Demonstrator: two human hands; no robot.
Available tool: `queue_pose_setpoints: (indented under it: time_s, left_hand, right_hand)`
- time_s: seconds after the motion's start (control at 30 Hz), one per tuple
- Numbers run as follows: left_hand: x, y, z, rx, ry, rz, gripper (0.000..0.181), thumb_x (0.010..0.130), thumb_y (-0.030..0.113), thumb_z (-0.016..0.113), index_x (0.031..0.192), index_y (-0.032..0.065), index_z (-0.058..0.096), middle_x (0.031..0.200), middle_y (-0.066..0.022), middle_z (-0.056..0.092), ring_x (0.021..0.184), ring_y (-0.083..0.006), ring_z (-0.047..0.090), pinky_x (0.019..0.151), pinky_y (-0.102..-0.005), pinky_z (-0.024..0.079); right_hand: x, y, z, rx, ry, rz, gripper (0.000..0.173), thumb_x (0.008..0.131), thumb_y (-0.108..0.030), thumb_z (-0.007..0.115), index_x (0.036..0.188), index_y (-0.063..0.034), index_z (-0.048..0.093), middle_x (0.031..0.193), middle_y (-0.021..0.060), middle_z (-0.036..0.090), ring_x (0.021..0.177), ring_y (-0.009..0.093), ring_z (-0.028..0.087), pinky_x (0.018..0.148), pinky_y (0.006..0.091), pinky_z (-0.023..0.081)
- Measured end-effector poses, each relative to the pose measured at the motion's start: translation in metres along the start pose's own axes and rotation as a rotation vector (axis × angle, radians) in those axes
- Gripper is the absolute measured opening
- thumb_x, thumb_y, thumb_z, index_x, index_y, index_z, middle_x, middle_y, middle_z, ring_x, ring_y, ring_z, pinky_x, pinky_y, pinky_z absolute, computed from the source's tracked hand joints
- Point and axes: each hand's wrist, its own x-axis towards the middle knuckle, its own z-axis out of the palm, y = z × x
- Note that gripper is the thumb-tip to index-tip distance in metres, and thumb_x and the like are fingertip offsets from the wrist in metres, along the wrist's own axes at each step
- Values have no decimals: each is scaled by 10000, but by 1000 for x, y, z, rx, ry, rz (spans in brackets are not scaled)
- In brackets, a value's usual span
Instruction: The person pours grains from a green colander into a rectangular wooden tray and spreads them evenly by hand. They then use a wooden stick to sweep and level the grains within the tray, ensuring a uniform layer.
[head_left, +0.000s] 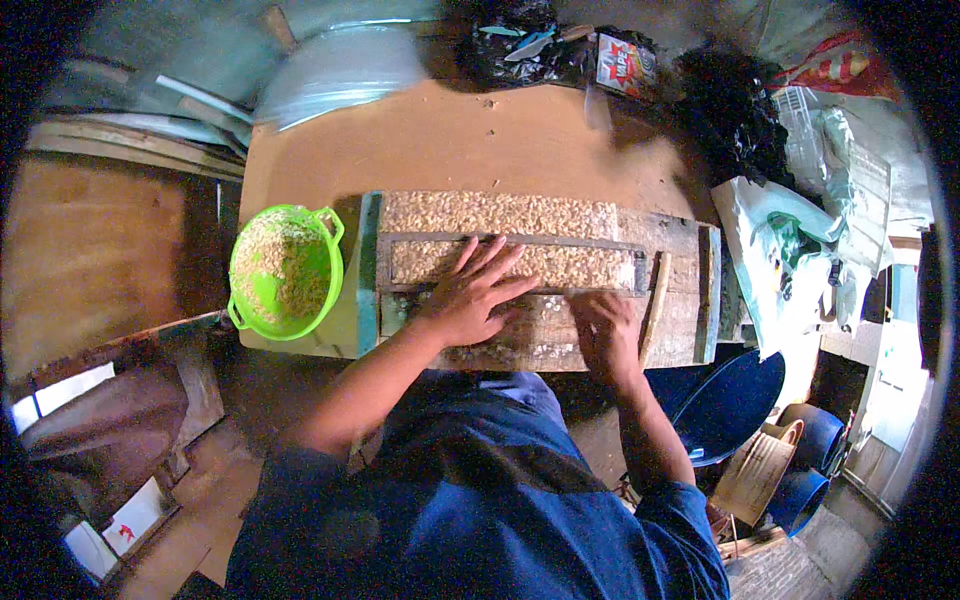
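Observation:
Before me a wooden board (480, 330) lies on the table, with a narrow rectangular wooden frame (555, 241) on it. Pale beans or grains (427, 262), too small to name surely, fill the frame, and a band of the same lies beyond its far rail. My left hand (480, 292) rests with fingers spread across the frame and its contents. My right hand (606, 322) is by the near rail towards the right end, fingers bent; whether it holds anything is hidden. A thin wooden stick (655, 309) lies just right of it.
A green plastic colander (337, 277) with more of the pale pieces stands left of the board. Black plastic bags (510, 60) and a printed box (622, 66) lie at the table's back. Plastic bags (772, 225) hang at the right, above blue barrels (735, 405).

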Motion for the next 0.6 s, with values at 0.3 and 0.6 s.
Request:
queue_pose_setpoints:
  time_s: [0.3, 0.6]
  left_hand:
    - [1, 5, -5, -11, 14, 16, 603, 905, 552, 641, 1441, 283, 578, 1599, -110, 402, 1513, -373, 279, 1233, -585, 144]
    - [1, 6, -3, 1, 15, -7, 617, 893, 516, 668, 1433, 228, 591, 1560, -97, 464, 1494, -361, 329, 1236, -560, 163]
  right_hand:
    - [-125, 2, -20, 1119, -882, 280, 676, 941, -446, 699, 1474, -73, 516, 1539, 138, 474, 1444, 303, 402, 1161, 435, 366]
    - [-106, 36, -43, 607, -296, 468, 415, 920, -183, 727, 1316, -90, 642, 1218, 159, 681, 1135, 306, 640, 983, 430, 499]
